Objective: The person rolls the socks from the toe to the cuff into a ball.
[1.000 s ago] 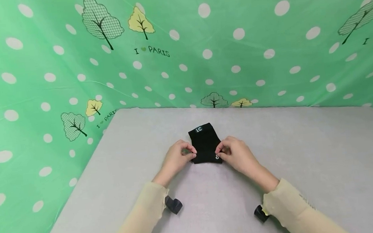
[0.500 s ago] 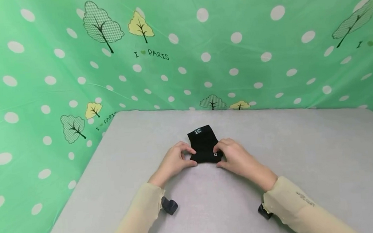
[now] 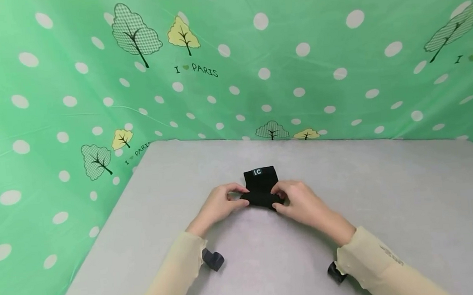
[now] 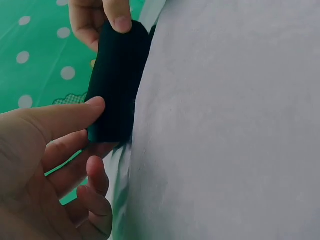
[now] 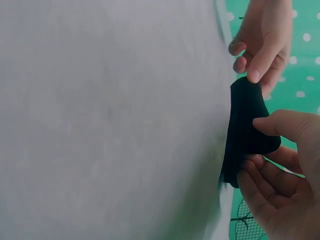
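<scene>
Patch [image 3: 257, 172]: small and dark, with white letters "LC", at the far end of the black cloth [image 3: 261, 187].
Lettering [image 3: 195, 71]: "I PARIS" with a green heart between, printed upper centre-left on the curtain [image 3: 286, 88]; it repeats at left, small, and at the right edge, where the frame cuts it off after "P".
Sleeve print [image 3: 392, 254]: dark marks on the right sleeve [image 3: 409, 275], too small to read.
Cloth: matte, soft-looking, just above the middle of the head view, on the table [image 3: 373, 192]; the near part is folded into a thick, rounded band, the far part lies flat and squarish.
Left hand [image 3: 219, 203]: pinches the left end of the band, thumb on the near side, the gap between thumb and finger narrow.
Right hand [image 3: 303, 200]: pinches the right end of the band between thumb and fingers.
Tabletop: pale grey, faintly mottled, with soft creases in the wrist views.
Curtain: green, slightly shiny, with white dots, a checked tree [image 3: 135, 32] and a yellow tree [image 3: 183, 33] at upper left.
Sleeves: cream, both running out of the bottom of the frame; a black wrist mount [image 3: 214, 259] sits by the left cuff, another, partly covered, by the right.
Hard to see: fingertips behind the cloth, and the cloth's underside.
</scene>
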A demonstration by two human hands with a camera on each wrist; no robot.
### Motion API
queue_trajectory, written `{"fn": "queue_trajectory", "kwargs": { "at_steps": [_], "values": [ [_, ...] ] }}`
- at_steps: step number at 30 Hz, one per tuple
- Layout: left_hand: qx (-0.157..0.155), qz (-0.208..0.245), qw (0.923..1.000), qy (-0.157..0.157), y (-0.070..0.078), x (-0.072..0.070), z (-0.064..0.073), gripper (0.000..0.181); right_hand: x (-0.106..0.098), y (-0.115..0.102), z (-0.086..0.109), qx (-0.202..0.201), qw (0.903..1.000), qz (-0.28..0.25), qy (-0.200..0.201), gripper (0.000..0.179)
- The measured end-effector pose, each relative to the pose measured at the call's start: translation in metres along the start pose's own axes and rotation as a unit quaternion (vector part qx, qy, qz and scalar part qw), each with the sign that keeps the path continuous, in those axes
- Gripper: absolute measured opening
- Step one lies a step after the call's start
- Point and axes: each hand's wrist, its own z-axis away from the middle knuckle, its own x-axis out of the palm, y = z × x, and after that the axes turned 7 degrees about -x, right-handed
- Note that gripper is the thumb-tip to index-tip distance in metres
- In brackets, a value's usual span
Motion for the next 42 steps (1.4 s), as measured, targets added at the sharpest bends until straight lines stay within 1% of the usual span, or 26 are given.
{"fn": "queue_trajectory", "kwargs": {
  "at_steps": [3, 6, 9, 12, 16, 18, 21, 22, 24, 26, 28, 31, 34, 37, 38, 39, 42],
  "values": [
    [-0.011, 0.005, 0.9999, 0.003, -0.001, -0.001, 0.002, 0.023, 0.0, -0.003, 0.003, 0.008, 0.9997, -0.022, 0.003, 0.023],
    [-0.022, -0.007, 0.9996, 0.018, 0.0, 0.0, 0.005, 0.021, 0.0, -0.004, 0.005, 0.01, 0.9993, -0.036, 0.007, 0.023],
    [-0.033, -0.024, 0.9986, 0.033, 0.005, 0.001, 0.005, 0.021, -0.001, -0.003, 0.004, 0.018, 0.9987, -0.046, 0.009, 0.019],
    [-0.049, -0.043, 0.9969, 0.043, 0.011, 0.001, 0.002, 0.023, -0.002, 0.0, 0.0, 0.045, 0.9969, -0.064, 0.01, 0.013],
    [-0.077, -0.067, 0.9937, 0.045, 0.018, 0.001, -0.005, 0.024, -0.005, 0.005, -0.009, 0.09, 0.9931, -0.075, 0.0, 0.012],
    [-0.091, -0.076, 0.9921, 0.039, 0.02, 0.0, -0.009, 0.024, -0.006, 0.007, -0.014, 0.109, 0.9914, -0.071, -0.009, 0.013],
    [-0.11, -0.077, 0.9908, 0.018, 0.022, 0.0, -0.012, 0.026, -0.006, 0.011, -0.018, 0.126, 0.9893, -0.071, -0.018, 0.012],
    [-0.115, -0.076, 0.9905, 0.012, 0.022, 0.0, -0.013, 0.026, -0.005, 0.011, -0.019, 0.127, 0.9891, -0.073, -0.014, 0.011],
    [-0.12, -0.074, 0.9901, 0.002, 0.022, 0.0, -0.015, 0.027, -0.004, 0.012, -0.019, 0.112, 0.9913, -0.069, 0.001, 0.006],
    [-0.119, -0.073, 0.9902, 0.003, 0.022, -0.001, -0.017, 0.027, -0.003, 0.011, -0.019, 0.084, 0.9946, -0.057, 0.023, 0.007],
    [-0.115, -0.072, 0.9907, 0.008, 0.023, -0.002, -0.019, 0.027, -0.003, 0.009, -0.017, 0.046, 0.9975, -0.033, 0.043, 0.012],
    [-0.114, -0.071, 0.9908, 0.011, 0.022, -0.003, -0.02, 0.027, -0.003, 0.006, -0.015, 0.005, 0.9987, 0.014, 0.049, 0.017],
    [-0.119, -0.069, 0.9905, 0.004, 0.02, -0.002, -0.02, 0.027, -0.005, 0.002, -0.013, -0.01, 0.9987, 0.037, 0.034, 0.027],
    [-0.115, -0.073, 0.9906, 0.011, 0.019, -0.001, -0.021, 0.024, -0.007, -0.002, -0.012, -0.005, 0.9987, 0.049, 0.017, 0.036],
    [-0.104, -0.074, 0.9916, 0.018, 0.018, 0.0, -0.021, 0.023, -0.008, -0.002, -0.012, -0.002, 0.9986, 0.052, 0.012, 0.038],
    [-0.086, -0.077, 0.9929, 0.028, 0.018, 0.001, -0.021, 0.02, -0.008, -0.003, -0.012, -0.001, 0.9984, 0.055, 0.01, 0.038],
    [-0.015, -0.093, 0.994, 0.055, 0.017, 0.005, -0.02, 0.011, -0.006, 0.0, -0.01, 0.002, 0.998, 0.063, 0.001, 0.036]
  ]
}}
